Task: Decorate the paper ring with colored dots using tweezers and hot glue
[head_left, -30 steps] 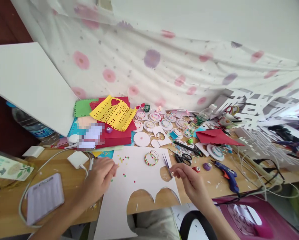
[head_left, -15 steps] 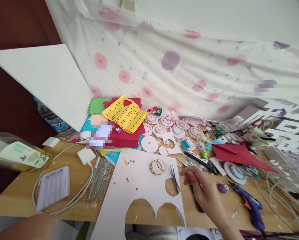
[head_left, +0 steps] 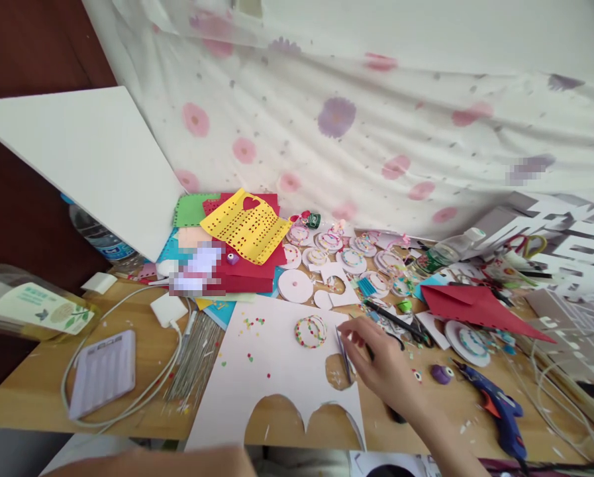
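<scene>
My right hand (head_left: 383,364) is over the right edge of a white sheet with cut-outs (head_left: 277,358). Its bent thumb and fingers close on the upper part of slim dark tweezers (head_left: 347,364), which lie across a small round hole in the sheet. Left of the fingertips rests a ring of coloured beads (head_left: 310,331). Small red, green and yellow bits (head_left: 253,323) are scattered on the sheet. Of my left arm (head_left: 167,462), only a blurred stretch of skin shows at the bottom edge; its fingers are hidden.
A blue glue gun (head_left: 500,404) and purple trinket (head_left: 442,374) lie right. A red envelope (head_left: 470,305), scissors (head_left: 406,324) and white discs (head_left: 295,285) with beadwork are behind. Left are thin sticks (head_left: 192,364), a white cable (head_left: 128,417), a compartment box (head_left: 105,374) and an oil-like bottle (head_left: 33,308).
My right hand has moved left onto the tweezers, covering their upper part. The blurred left arm has shifted right along the bottom edge. The view has turned slightly.
</scene>
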